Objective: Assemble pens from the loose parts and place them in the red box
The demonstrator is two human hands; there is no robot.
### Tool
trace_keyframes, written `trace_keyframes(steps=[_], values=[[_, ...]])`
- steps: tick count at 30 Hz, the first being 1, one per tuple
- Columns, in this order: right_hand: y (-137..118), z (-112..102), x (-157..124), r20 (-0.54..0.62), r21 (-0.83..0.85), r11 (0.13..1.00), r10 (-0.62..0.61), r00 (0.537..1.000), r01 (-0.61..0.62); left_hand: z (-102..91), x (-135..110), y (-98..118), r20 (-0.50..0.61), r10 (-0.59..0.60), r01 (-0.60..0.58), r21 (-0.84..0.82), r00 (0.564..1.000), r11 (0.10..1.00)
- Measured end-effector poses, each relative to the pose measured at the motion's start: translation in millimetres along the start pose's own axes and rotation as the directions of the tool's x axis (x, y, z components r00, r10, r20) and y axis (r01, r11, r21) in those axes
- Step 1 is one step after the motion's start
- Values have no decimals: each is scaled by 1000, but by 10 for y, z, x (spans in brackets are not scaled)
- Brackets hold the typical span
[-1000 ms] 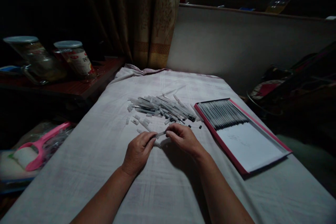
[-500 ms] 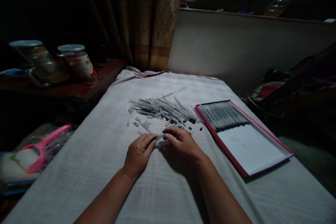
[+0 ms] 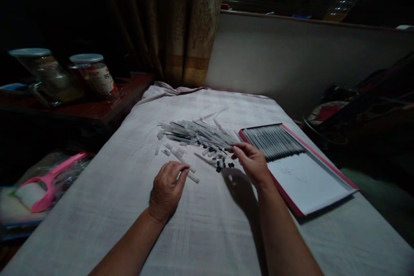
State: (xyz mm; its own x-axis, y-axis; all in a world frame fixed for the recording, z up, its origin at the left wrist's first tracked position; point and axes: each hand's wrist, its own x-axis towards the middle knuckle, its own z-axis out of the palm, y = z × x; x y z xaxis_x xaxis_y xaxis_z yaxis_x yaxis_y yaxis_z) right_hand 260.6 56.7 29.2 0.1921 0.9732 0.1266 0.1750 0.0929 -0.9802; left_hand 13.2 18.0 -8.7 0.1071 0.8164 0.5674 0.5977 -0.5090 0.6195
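Observation:
My left hand (image 3: 167,187) is closed in a pinch around a clear pen barrel (image 3: 194,177), whose end sticks out to the right of the fingers. At the right end of a heap of loose pen parts (image 3: 197,131), my right hand (image 3: 252,164) has thumb and fingertips drawn together. What they pinch, if anything, I cannot make out. Small black pieces (image 3: 221,164) lie just left of that hand, with short clear caps (image 3: 211,152) beside them. More clear tubes (image 3: 177,154) are scattered beyond my left hand.
A red-edged box (image 3: 323,166) on the right holds a row of pens (image 3: 276,140) over a white base. Everything rests on a pale checked cloth (image 3: 129,198). Jars (image 3: 97,78) stand on a dark red table at left, above a pink-handled tool (image 3: 53,181).
My hands were together over a clear pen piece and are now apart. The right moved right and forward to the heap's edge. The left stayed nearly in place, keeping the barrel.

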Motion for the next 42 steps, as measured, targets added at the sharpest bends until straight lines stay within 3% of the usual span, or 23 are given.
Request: trace_keyframes(steps=[1,3,6,10,11,13,16,18,22,26,31,36,42], values=[[-13,1,1,4,24,1000,19,1000,-20,15,-5,-10,28,-64,66,-71,998,995],[-41,61,-31,123,46,997,58,991,-64,48,-7,-33,101,-242,259,-226,965,939],[-68,256,-135,379,23,995,83,922,-99,62,32,-49,182,-489,514,-454,853,728],[-48,428,-224,600,-110,991,127,790,-75,-6,122,-13,230,-624,595,-651,747,471],[-36,416,-218,618,-155,987,134,774,-47,-24,137,-1,242,-639,599,-677,730,428],[-9,321,-177,580,-258,966,133,804,26,-45,148,18,262,-653,606,-699,711,379],[33,92,-93,409,-429,900,115,905,79,-34,131,24,291,-629,628,-658,721,415],[58,-31,-61,354,-493,867,133,926,64,-10,112,15,322,-595,643,-608,736,466],[89,-62,-72,384,-566,821,184,905,73,28,84,-10,383,-564,672,-543,732,504],[88,63,-106,430,-677,712,180,885,184,22,68,-16,437,-547,697,-509,714,505],[18,90,-112,479,-732,628,198,855,264,-84,108,-58,519,-518,731,-537,680,422],[-55,145,-91,369,-796,542,81,926,270,-180,184,-122,532,-514,734,-567,673,375],[-9,400,-54,388,-859,371,24,921,352,-129,132,-85,584,-478,754,-530,656,387]])
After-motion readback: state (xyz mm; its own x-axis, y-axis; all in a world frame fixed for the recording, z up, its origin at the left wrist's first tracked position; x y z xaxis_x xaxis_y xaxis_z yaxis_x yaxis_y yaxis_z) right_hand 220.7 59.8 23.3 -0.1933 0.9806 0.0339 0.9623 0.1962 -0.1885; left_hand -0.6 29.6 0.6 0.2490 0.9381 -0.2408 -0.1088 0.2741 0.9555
